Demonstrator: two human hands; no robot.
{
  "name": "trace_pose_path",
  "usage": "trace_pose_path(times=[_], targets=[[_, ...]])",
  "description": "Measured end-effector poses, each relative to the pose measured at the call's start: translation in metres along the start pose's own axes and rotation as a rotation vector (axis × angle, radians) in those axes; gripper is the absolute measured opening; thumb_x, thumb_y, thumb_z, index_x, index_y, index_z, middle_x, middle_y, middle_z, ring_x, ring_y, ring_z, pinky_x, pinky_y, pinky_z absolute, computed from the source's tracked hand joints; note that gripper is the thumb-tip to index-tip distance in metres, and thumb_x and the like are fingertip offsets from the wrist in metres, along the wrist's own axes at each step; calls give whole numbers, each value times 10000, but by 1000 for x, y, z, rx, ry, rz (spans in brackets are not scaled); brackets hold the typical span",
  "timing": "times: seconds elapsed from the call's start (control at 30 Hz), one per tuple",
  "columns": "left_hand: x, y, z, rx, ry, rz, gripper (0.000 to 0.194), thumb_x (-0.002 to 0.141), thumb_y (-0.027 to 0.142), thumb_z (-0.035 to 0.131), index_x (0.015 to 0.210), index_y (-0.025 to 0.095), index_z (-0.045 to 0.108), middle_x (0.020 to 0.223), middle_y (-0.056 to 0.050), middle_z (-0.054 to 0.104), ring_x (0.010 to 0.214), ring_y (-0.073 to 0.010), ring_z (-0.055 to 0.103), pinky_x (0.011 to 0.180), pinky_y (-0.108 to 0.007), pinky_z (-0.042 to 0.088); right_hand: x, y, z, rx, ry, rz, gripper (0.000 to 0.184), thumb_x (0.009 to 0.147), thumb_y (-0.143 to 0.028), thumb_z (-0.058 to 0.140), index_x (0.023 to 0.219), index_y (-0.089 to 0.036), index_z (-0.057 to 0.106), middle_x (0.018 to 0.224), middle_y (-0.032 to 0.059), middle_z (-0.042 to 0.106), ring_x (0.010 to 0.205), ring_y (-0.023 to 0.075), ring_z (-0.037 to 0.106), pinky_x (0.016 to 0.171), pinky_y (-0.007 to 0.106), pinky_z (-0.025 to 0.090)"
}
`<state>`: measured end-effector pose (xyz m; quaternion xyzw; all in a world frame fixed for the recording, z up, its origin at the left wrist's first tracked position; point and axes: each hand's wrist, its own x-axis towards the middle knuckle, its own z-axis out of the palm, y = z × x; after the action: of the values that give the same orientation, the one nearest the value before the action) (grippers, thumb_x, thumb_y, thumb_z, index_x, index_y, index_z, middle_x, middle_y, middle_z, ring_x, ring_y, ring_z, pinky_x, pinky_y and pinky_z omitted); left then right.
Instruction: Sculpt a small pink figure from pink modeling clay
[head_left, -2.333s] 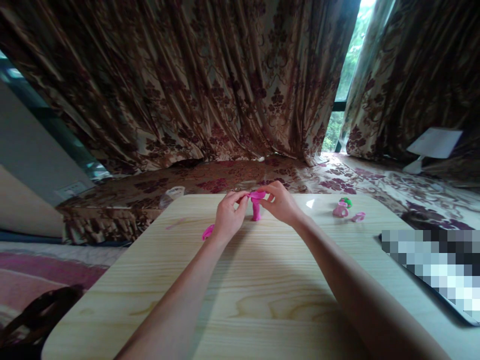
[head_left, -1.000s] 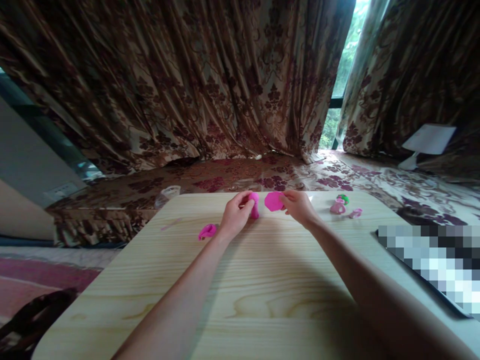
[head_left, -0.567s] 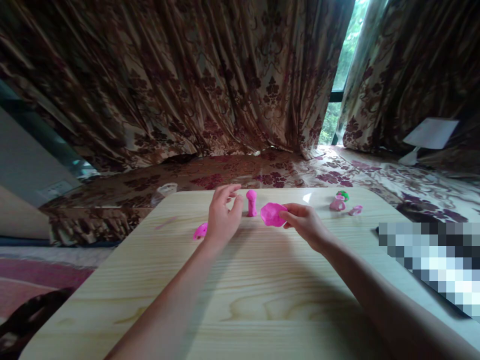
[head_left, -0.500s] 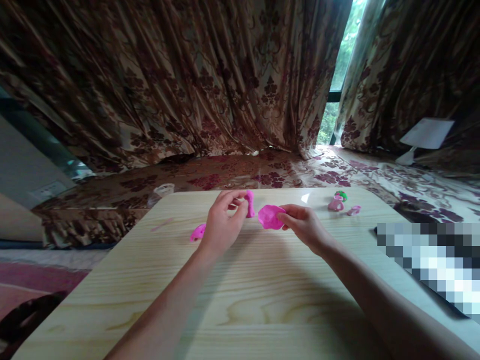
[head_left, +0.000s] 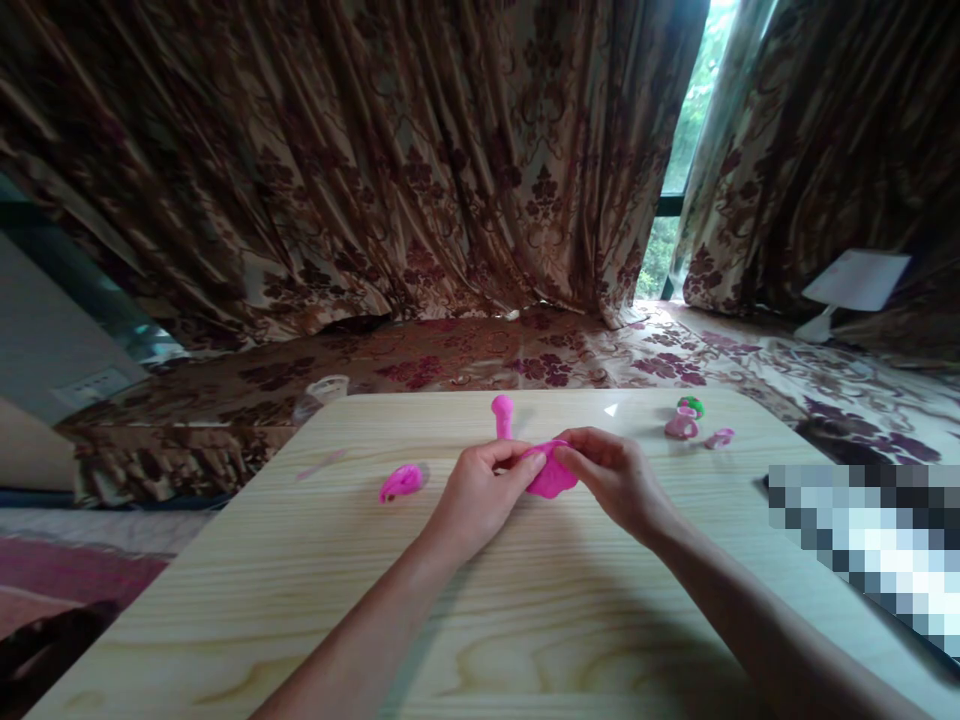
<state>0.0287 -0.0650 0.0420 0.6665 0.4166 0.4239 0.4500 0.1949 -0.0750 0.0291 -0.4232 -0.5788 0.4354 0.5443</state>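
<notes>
Left hand (head_left: 480,492) and right hand (head_left: 619,475), fingertips pinched together on one thin pink sheet (head_left: 551,477).

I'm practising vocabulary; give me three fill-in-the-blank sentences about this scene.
The left hand and right hand pinch a flat sheet coloured ____.
A knob-topped piece stands ____ on the table, not lying down.
Beyond the table's far right corner is a white-shaded ____.
Missing words: pink; upright; lamp.
</notes>
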Motion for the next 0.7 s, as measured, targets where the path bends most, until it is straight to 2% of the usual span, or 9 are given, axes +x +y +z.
trace_pose_path(times=[0.1,0.2,0.3,0.5,0.7], targets=[[1,0,-1,26,61,-3,249,745,375,596,845,181,715,739,-14,681,692,-148,580,639,-243,429,-1,0,-1,-25,-18,12,264,760,-372,619,907,-156,662,764,24,651,674,132,565,595,236,445],[3,-2,-1,-37,63,-46,273,745,355,603,934,184,697,778,-16,694,702,-144,598,643,-240,441,-1,1,-1,-6,-63,16,246,762,-356,620,880,-146,672,717,18,640,646,126,554,573,229,429],[4,-3,-2,-19,61,-20,258,744,335,604,934,190,703,790,-18,702,727,-149,610,674,-245,448,-1,1,-2,-7,-45,2,243,765,-364,614,846,-143,675,724,25,650,661,138,568,591,237,436],[4,-1,-3,-14,73,-10,269,749,371,595,900,183,714,749,-18,688,694,-149,585,646,-243,433,-3,-10,-3,-183,-29,-62,270,813,-382,553,867,-164,703,752,28,661,697,151,575,610,239,436],[3,-4,-2,-61,-52,-37,304,755,382,603,972,184,683,780,-21,670,710,-144,579,664,-251,434,-3,-6,-3,-124,25,-60,287,808,-392,557,918,-170,702,791,39,675,716,161,586,634,255,457]])
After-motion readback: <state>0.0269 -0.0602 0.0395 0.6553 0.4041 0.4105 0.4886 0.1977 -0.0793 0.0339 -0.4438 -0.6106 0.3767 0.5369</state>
